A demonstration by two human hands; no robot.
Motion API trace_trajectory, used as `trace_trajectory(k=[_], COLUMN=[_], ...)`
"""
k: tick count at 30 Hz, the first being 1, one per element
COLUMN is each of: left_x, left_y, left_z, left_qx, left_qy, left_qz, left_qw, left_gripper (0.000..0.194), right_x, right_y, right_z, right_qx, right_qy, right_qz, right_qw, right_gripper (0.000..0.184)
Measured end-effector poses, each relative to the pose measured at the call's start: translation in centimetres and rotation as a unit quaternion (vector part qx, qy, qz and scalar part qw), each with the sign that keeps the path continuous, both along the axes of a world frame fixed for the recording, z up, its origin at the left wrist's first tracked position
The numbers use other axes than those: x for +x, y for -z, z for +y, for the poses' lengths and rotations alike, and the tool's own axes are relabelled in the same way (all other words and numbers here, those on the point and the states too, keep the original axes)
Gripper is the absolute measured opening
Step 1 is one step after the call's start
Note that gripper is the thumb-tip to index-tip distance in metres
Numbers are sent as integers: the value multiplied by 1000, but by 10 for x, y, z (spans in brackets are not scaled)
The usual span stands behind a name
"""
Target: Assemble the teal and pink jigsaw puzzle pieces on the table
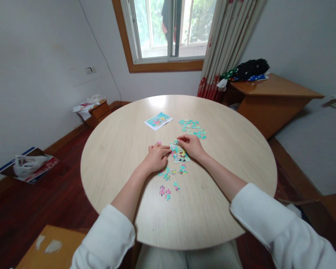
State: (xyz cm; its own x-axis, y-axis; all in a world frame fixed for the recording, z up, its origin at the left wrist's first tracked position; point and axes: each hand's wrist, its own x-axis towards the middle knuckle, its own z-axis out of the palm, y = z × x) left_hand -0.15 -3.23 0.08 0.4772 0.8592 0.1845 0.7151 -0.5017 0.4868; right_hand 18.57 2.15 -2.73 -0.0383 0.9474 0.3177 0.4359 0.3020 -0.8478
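Observation:
A partly joined jigsaw puzzle [180, 154] with a yellow cartoon figure lies flat on the table between my hands. My left hand [157, 157] rests at its left side, fingers stretched out and fingertips touching the edge. At the top edge, the thumb and fingers of my right hand [192, 145] are pinched together on a puzzle piece [176, 141], mostly covered by the fingertips. Loose teal pieces [166, 173] lie below my left hand, and pink pieces [162, 190] are nearer to me. One pink piece [159, 143] shows just beyond my left hand.
A spread of teal pieces [192, 127] lies beyond my right hand. The printed reference picture [158, 120] is at the far left of them. All this is on a round wooden table [226, 175]. A brown desk [280, 87] with cloths stands right; a cardboard box [53, 246] is low left.

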Motion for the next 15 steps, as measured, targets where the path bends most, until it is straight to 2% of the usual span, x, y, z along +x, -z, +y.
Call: trace_trajectory(k=[15], left_x=[0], left_y=[3], left_z=[1], left_qx=[-5], left_qy=[-9], left_qz=[-12], left_qw=[1000], left_gripper=[43], right_x=[-2], right_y=[1], right_z=[3], right_qx=[-6], right_qy=[-3], right_qz=[-34], right_qw=[999], right_gripper=[14])
